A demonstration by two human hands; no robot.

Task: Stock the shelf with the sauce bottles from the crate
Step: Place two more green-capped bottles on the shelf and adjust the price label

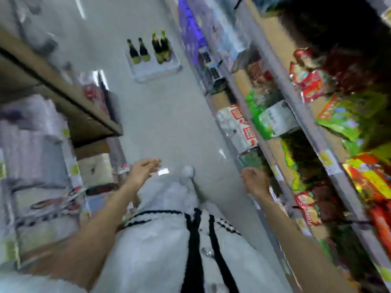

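A pale crate (155,69) sits on the grey aisle floor far ahead. Several dark sauce bottles (148,49) with yellow-green labels stand upright in it. My left hand (142,170) is raised over the floor in front of me, fingers spread, holding nothing. My right hand (255,180) hangs close to the lower edge of the right-hand shelf (296,106), fingers loosely curled, with nothing seen in it. Both hands are far from the crate. The picture is blurred by motion.
Shelving (63,96) with pale packs lines the left of the aisle. The right shelf holds red, green and white snack packets (311,81). My white trousers and a shoe (187,172) show below. The grey floor runs between both shelves up to the crate.
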